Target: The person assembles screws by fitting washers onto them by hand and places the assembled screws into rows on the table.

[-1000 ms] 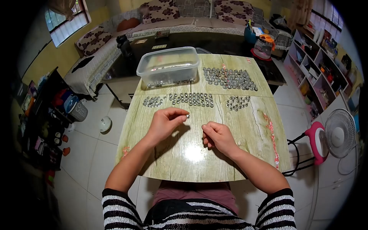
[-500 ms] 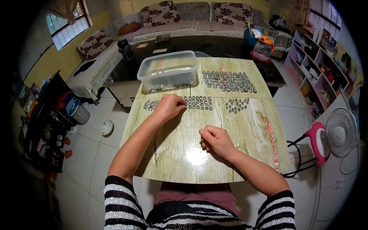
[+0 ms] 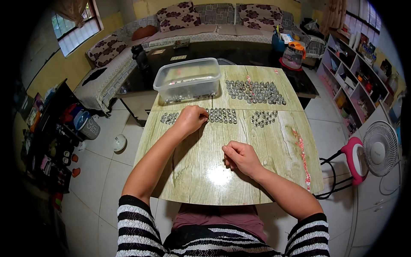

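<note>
My left hand (image 3: 189,120) is closed in a pinch at the left end of the middle group of small metal pieces (image 3: 222,115); its fingertips are at a piece there, and the hand covers part of the group. My right hand (image 3: 241,156) rests closed over the table (image 3: 205,184), nearer to me; what its fingers hold, if anything, is hidden. Small round pieces (image 3: 169,118) lie left of my left hand. A larger group of metal pieces (image 3: 256,92) stands in rows at the back right, and a small group (image 3: 263,118) is in front of it.
A clear plastic tub (image 3: 187,88) with small pieces inside stands at the table's back left. Behind is a dark table (image 3: 239,49) with a jug (image 3: 293,55) and a black bottle (image 3: 139,57). A fan (image 3: 379,148) stands at the right.
My left hand has moved away from me, carrying a small metal piece to the middle group, and has stayed there since half a second ago. My right hand has barely moved.
</note>
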{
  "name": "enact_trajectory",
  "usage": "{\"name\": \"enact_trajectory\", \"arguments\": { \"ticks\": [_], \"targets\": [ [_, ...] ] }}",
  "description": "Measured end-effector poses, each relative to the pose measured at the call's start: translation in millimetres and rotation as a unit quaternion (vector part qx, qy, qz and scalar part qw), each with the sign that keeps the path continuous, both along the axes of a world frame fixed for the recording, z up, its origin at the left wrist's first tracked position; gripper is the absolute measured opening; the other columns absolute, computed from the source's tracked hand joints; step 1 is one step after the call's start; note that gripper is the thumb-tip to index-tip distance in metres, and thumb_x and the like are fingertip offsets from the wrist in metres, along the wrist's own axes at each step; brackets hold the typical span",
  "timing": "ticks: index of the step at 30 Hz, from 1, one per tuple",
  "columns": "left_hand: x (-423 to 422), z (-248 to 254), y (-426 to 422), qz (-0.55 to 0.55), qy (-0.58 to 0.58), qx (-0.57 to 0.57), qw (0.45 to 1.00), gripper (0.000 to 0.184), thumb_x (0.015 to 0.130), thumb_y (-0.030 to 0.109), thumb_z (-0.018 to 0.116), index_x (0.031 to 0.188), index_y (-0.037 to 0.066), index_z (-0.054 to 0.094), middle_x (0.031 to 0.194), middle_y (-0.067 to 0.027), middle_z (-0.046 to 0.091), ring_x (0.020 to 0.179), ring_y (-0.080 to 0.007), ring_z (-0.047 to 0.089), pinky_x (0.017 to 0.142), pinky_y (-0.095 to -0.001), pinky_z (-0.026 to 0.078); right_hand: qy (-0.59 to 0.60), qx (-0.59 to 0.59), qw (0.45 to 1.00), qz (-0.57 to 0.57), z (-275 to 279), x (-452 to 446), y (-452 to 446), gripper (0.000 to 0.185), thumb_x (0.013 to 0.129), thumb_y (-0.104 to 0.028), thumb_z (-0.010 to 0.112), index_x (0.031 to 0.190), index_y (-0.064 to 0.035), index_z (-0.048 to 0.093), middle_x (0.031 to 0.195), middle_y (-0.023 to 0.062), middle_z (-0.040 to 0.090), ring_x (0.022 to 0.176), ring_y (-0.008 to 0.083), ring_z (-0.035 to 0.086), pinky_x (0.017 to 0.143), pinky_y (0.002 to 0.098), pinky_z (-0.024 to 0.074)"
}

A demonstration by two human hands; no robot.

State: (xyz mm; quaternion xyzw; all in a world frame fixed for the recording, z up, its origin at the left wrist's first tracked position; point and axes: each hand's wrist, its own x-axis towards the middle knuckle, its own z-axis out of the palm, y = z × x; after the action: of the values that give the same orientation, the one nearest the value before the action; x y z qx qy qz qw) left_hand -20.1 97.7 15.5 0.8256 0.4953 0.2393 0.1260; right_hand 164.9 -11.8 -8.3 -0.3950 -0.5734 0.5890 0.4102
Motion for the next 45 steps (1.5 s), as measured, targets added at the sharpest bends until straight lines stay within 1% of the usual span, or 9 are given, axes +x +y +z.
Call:
{"name": "enact_trajectory", "arguments": {
  "ticks": [5,7,21,25,28,31,34,38,45],
  "targets": [
    [-6,3,-13,0.003,-0.019,0.023,1.000,0.012,0.067,0.007,0.059,0.078,0.003,0.062,0.075,-0.0131,0.060,0.068,-0.0264,0.058,0.064,-0.0327,0.046,0.008,-0.006,1.000,-0.004,1,1,-2,0.028,0.084,-0.022,0.048,0.063,-0.0026,0.047,0.051,0.0017,0.048,0.043,0.0066,0.044,0.039,0.0204,0.0354],
    [-10,2,-27,-0.004,-0.040,0.012,0.999,0.013,0.067,0.007,0.062,0.080,0.002,0.062,0.074,-0.0117,0.060,0.066,-0.0212,0.059,0.060,-0.0277,0.047,0.013,-0.008,1.000,-0.008,3,1,-3,0.028,0.084,-0.022,0.048,0.063,-0.0027,0.047,0.052,0.0017,0.048,0.043,0.0066,0.044,0.039,0.0203,0.0353],
    [-29,-10,-57,0.024,-0.078,-0.012,0.997,0.012,0.069,0.009,0.062,0.079,0.002,0.062,0.073,-0.0105,0.059,0.065,-0.0197,0.058,0.060,-0.0273,0.046,0.008,0.018,0.999,-0.028,17,11,-5,0.015,0.082,-0.017,0.050,0.076,-0.0031,0.051,0.061,0.0010,0.051,0.051,0.0059,0.046,0.046,0.0194,0.0389],
    [-30,-5,-61,0.031,-0.095,-0.027,0.995,0.012,0.069,0.009,0.061,0.079,0.002,0.062,0.076,-0.0118,0.059,0.069,-0.0234,0.058,0.063,-0.0295,0.046,-0.037,0.042,0.997,-0.049,23,27,10,0.014,0.080,-0.016,0.053,0.079,-0.0027,0.052,0.068,0.0010,0.053,0.056,0.0054,0.048,0.049,0.0191,0.0397],
    [-32,-7,-60,0.026,-0.096,-0.018,0.995,0.012,0.069,0.009,0.061,0.079,0.002,0.062,0.077,-0.0118,0.059,0.068,-0.0236,0.058,0.063,-0.0296,0.046,-0.106,0.098,0.982,-0.120,25,54,32,0.011,0.075,-0.012,0.055,0.080,-0.0023,0.054,0.070,0.0016,0.055,0.061,0.0073,0.050,0.055,0.0215,0.0418],
    [-34,-9,-59,0.028,-0.102,-0.011,0.994,0.011,0.069,0.009,0.061,0.078,0.002,0.062,0.076,-0.0120,0.059,0.068,-0.0237,0.058,0.063,-0.0297,0.046,-0.178,0.187,0.938,-0.232,18,94,62,0.008,0.074,-0.005,0.054,0.082,-0.0022,0.053,0.069,0.0000,0.053,0.061,0.0071,0.050,0.053,0.0196,0.0409],
    [-34,-9,-59,0.024,-0.104,-0.005,0.994,0.012,0.069,0.009,0.061,0.078,0.002,0.062,0.076,-0.0122,0.059,0.068,-0.0240,0.058,0.063,-0.0301,0.046,-0.270,0.233,0.882,-0.309,7,134,90,0.015,0.070,-0.001,0.055,0.085,-0.0009,0.057,0.070,0.0018,0.055,0.063,0.0084,0.051,0.057,0.0220,0.0418],
    [-37,-12,-57,0.033,-0.095,-0.005,0.995,0.012,0.069,0.009,0.060,0.078,0.002,0.062,0.076,-0.0125,0.059,0.068,-0.0245,0.058,0.063,-0.0304,0.046,-0.344,0.219,0.855,-0.321,-2,153,107,0.021,0.063,-0.004,0.060,0.084,-0.0035,0.060,0.072,0.0086,0.059,0.064,0.0175,0.057,0.061,0.0272,0.0448],
    [-38,-12,-56,0.034,-0.097,-0.005,0.995,0.012,0.069,0.009,0.060,0.078,0.001,0.062,0.076,-0.0130,0.059,0.069,-0.0245,0.058,0.063,-0.0301,0.046,-0.369,0.203,0.859,-0.291,-9,152,113,0.021,0.062,-0.006,0.062,0.083,-0.0047,0.062,0.074,0.0093,0.060,0.067,0.0180,0.057,0.063,0.0279,0.0448]
  ]
}}
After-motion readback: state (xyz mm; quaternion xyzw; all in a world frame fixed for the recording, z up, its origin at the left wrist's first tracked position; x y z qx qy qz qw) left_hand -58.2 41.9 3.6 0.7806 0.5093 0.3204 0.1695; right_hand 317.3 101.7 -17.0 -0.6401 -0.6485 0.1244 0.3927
